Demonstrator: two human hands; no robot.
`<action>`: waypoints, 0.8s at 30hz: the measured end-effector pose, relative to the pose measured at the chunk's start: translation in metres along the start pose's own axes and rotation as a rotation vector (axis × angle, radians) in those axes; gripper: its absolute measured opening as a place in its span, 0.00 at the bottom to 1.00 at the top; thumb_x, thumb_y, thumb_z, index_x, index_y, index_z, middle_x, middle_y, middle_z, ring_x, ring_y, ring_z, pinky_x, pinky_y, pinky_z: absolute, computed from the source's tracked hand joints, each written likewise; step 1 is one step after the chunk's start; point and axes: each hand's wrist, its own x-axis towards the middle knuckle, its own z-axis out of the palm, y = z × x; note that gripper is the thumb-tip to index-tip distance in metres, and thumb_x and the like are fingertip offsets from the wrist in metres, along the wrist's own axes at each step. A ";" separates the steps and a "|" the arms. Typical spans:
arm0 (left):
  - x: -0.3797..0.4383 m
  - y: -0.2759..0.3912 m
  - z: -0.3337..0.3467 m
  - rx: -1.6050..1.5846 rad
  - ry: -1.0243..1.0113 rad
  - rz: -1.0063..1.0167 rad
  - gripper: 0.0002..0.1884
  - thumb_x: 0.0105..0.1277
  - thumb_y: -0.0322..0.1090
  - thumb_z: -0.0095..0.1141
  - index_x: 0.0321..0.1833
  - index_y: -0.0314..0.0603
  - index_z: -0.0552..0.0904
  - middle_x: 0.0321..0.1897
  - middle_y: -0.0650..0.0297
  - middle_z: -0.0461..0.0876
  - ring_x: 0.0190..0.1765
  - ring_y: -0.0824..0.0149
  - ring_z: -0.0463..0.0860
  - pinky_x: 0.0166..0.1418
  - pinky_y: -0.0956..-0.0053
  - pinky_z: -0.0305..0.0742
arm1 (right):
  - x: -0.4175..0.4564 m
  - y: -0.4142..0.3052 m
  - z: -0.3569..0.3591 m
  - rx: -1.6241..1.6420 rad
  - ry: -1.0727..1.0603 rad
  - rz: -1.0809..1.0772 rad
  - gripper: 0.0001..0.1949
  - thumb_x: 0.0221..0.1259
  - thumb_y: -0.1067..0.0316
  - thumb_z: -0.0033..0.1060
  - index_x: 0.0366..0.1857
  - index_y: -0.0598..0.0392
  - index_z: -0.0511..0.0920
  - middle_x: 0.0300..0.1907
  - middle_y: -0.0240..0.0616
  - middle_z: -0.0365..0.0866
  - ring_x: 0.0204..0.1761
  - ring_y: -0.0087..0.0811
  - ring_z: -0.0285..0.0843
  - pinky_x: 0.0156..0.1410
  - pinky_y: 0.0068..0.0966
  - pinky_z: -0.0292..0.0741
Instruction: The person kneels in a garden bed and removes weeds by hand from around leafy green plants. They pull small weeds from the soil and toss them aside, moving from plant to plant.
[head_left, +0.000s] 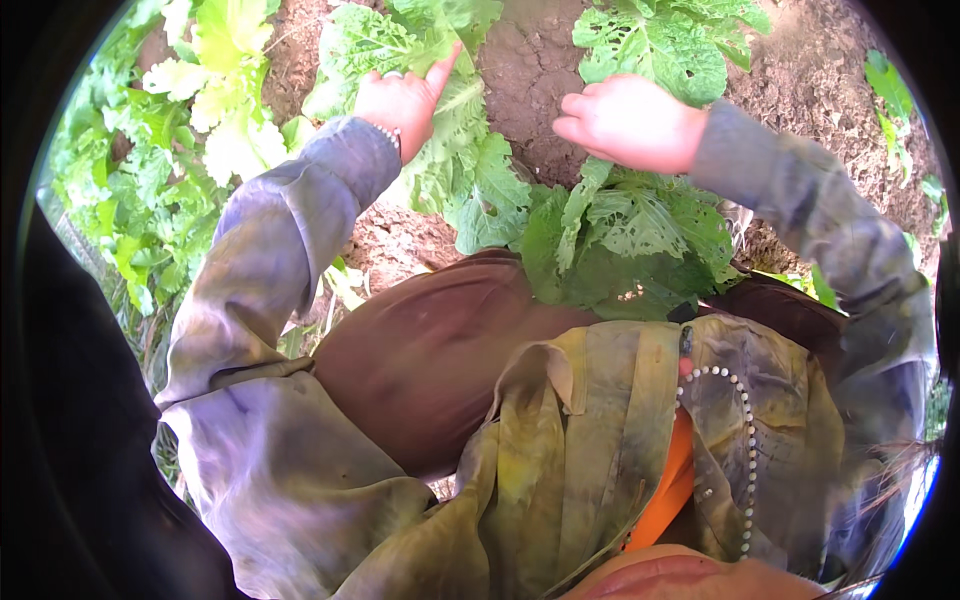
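Note:
My left hand (405, 97) lies over the pale leaves of a leafy cabbage plant (457, 127), its index finger stretched forward along them. The other fingers curl down, so whether they grip a leaf is hidden. Above bare soil, my right hand (626, 124) has its fingers bent inward, and what is inside them cannot be seen. Just beyond it spreads a green cabbage plant (660, 49) with holes in its leaves. Closer to my body, another hole-riddled cabbage plant (630, 232) sits below the right hand, against my brown trousers (450, 337).
Dry brown soil (525, 82) runs between the plants. Dense leafy greens (142, 187) grow along the left, with bright yellow-green leaves (232, 82) nearer the left hand. Small plants (889, 90) stand at the right edge. A string of white beads (750, 450) hangs over my jacket.

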 end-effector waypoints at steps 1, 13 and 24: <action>0.001 -0.005 -0.002 -0.050 0.005 0.012 0.54 0.64 0.32 0.63 0.89 0.59 0.42 0.46 0.51 0.89 0.49 0.52 0.89 0.63 0.47 0.76 | 0.015 0.003 0.014 0.127 -0.074 0.138 0.09 0.61 0.68 0.63 0.44 0.52 0.81 0.38 0.40 0.80 0.45 0.43 0.85 0.50 0.40 0.84; 0.005 -0.020 0.042 -0.553 0.114 -0.062 0.58 0.54 0.41 0.77 0.87 0.57 0.54 0.41 0.50 0.87 0.45 0.49 0.88 0.55 0.52 0.80 | 0.075 0.041 0.108 0.460 0.210 0.707 0.09 0.65 0.65 0.64 0.43 0.58 0.82 0.43 0.52 0.86 0.49 0.55 0.84 0.58 0.46 0.81; 0.014 -0.033 0.036 -0.614 0.100 0.021 0.58 0.54 0.40 0.77 0.87 0.53 0.55 0.36 0.53 0.86 0.40 0.50 0.88 0.49 0.55 0.82 | 0.088 0.032 0.113 0.264 0.209 0.619 0.06 0.59 0.68 0.68 0.37 0.56 0.81 0.37 0.46 0.84 0.43 0.52 0.86 0.48 0.44 0.83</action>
